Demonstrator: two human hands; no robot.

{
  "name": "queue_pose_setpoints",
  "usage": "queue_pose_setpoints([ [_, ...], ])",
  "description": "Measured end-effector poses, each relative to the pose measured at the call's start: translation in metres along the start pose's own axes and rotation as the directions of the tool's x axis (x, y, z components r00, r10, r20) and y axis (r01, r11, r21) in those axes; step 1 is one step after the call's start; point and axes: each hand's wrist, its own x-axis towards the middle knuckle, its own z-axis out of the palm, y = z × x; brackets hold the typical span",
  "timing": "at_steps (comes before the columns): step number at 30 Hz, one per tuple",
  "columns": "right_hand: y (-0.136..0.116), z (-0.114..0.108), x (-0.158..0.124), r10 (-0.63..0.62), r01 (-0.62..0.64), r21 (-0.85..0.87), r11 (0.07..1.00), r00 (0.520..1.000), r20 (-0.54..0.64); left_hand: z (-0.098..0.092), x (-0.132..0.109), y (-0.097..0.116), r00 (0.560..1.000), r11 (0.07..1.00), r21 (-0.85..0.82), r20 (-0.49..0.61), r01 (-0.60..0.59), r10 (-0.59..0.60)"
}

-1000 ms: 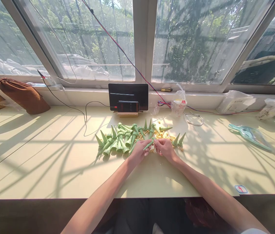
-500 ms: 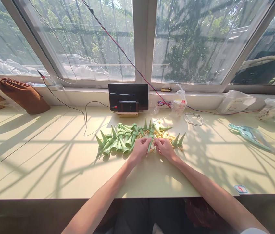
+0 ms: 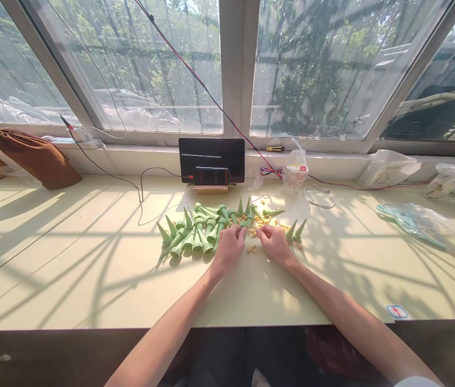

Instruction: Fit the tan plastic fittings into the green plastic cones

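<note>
While L hand [image 3: 230,246] is by green cones [image 3: 199,237] — clr bag [image 3: 298,156] holds cup [image 3: 294,177].

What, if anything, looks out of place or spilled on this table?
A few small yellow pieces lie between the left hand and right hand, apart from most others near the green cone-shaped spikes, so they look strayed. No damage is evident.

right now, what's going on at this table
A person has both bare hands over a pale table by the windows. The left hand is at a green conical spike, its grip partly hidden. The right hand is close by, next to small yellow pieces; whether it holds one is too small to tell. More green spikes lie heaped to the left, and two upright spikes stand to the right.
</note>
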Motion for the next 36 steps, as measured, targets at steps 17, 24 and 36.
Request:
queue_pose_setpoints([
  [17,-0.003,-0.004,0.0,0.019,-0.024,-0.067,0.997,0.997,-0.068,0.002,-0.009,0.004,0.991,0.996,0.036,0.111,-0.081,0.077],
  [24,-0.001,-0.007,0.002,0.026,-0.03,-0.029,0.999,0.989,-0.144,0.002,-0.009,0.006,0.979,0.987,0.145,0.2,-0.069,0.039],
  [36,-0.005,-0.007,0.0,0.041,-0.046,-0.051,0.998,0.994,-0.1,0.0,-0.008,0.006,0.987,0.925,0.369,0.158,-0.087,0.03],
])
